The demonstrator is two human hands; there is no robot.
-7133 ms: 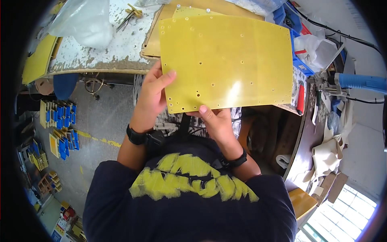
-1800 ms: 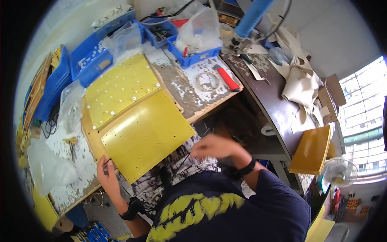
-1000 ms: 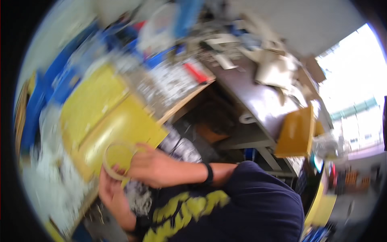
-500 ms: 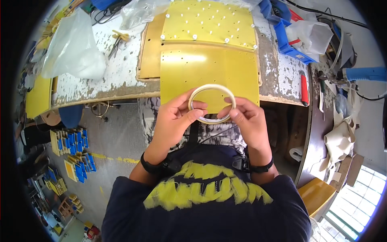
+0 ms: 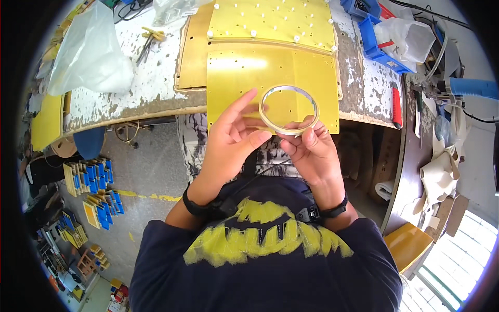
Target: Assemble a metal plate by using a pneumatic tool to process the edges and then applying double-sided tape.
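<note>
One narrow pale ring (image 5: 270, 124), shaped like a thin roll of tape, is held tilted in front of the person, over the near part of a yellow panel (image 5: 234, 78). The right hand (image 5: 319, 156) grasps the ring's lower right edge between thumb and fingers. The left hand (image 5: 222, 143) is open beside the ring's left side, index finger extended and thumb near the lower rim; whether it touches the ring cannot be told. The yellow panel has small holes and lies on the worn bench (image 5: 112, 101), its near edge projecting past the bench front. Behind it lies a second panel (image 5: 270, 21), dotted with white pegs. To the left sits a cloudy plastic bag (image 5: 91, 57); to the right, a blue bin (image 5: 375, 47) and, near the bench edge, a red object (image 5: 397, 106)
</note>
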